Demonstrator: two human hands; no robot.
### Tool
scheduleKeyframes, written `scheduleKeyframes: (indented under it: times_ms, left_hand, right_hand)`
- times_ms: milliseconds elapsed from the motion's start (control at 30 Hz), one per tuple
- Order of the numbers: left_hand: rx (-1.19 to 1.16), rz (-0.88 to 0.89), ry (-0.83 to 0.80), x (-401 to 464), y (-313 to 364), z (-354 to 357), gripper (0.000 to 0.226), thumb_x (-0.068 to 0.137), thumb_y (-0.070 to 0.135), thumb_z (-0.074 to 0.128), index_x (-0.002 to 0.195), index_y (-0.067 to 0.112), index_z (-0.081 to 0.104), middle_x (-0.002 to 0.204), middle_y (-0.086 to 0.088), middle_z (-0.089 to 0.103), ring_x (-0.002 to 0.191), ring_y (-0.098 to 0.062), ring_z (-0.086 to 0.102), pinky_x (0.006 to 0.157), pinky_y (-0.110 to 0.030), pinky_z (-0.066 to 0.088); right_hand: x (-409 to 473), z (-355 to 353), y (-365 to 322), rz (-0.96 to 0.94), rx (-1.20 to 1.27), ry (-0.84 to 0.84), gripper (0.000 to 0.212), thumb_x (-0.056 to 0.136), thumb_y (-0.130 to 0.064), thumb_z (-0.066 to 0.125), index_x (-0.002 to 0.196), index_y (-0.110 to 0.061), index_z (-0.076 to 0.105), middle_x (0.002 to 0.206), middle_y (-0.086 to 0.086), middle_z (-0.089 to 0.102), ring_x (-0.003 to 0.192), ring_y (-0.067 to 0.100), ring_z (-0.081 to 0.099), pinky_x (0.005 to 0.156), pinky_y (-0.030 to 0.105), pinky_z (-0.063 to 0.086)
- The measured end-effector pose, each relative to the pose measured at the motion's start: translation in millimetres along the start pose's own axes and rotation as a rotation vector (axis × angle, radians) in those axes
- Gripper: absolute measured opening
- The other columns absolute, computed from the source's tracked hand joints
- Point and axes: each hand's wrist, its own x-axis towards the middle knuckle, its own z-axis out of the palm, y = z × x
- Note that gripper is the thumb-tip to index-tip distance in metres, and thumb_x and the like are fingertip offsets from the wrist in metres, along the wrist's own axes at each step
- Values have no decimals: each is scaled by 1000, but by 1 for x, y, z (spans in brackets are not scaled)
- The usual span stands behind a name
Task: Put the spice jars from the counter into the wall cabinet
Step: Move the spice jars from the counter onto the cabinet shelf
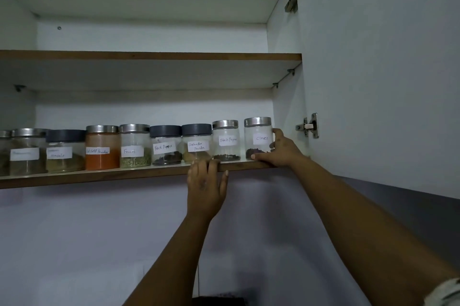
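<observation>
White cabinet shelving [149, 173], edged in brown wood, is lined with nine round glass jars; six steel lids and three dark ones are counted. The Cloves jar [258, 137], rightmost, is gripped by the right hand [280, 150]; the shelf edge is touched by the left hand [205, 185], fingers straight

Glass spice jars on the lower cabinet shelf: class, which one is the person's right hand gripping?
The silver-lidded glass jar labelled Cloves, at the row's far right end. The right hand wraps round its side; the left hand only rests on the shelf edge.
</observation>
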Motion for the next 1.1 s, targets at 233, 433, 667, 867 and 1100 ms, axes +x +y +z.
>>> scheduleKeyframes:
  times_ms: [233,433,667,867,1100]
  left_hand:
    - [102,41,36,1,-6,5,31,94,41,48,109,16,57,101,-4,54,96,-24,52,92,-37,37]
    - [115,39,39,0,-8,8,32,95,41,47,109,15,57,101,-4,53,96,-23,50,92,-38,36]
    - [130,37,46,0,-7,9,32,95,42,45,107,14,56,100,-6,53,96,-24,51,90,-39,39]
    - [133,20,1,0,-7,8,33,95,42,45,109,15,56,102,-6,52,98,-25,51,94,-39,37]
    - [83,24,-52,0,-5,1,39,89,46,50,108,13,55,102,-5,50,99,-23,47,93,-40,38]
  right_hand:
    - [18,13,5,48,-110,1,114,63,-60,80,150,-22,17,137,5,53,123,25,52,95,37,46]
    - [23,12,9,89,-148,-8,113,57,-69,77,146,-27,22,128,1,58,116,23,55,88,36,48]
    - [25,12,10,105,-130,-11,113,53,-71,78,144,-29,26,123,-1,61,114,21,56,87,36,48]
    - [23,12,9,118,-151,-10,127,53,-72,78,151,-26,11,133,3,56,120,25,55,93,40,49]
    - [10,12,4,95,-207,20,134,62,-74,70,151,-29,-19,135,12,55,114,27,59,80,35,48]
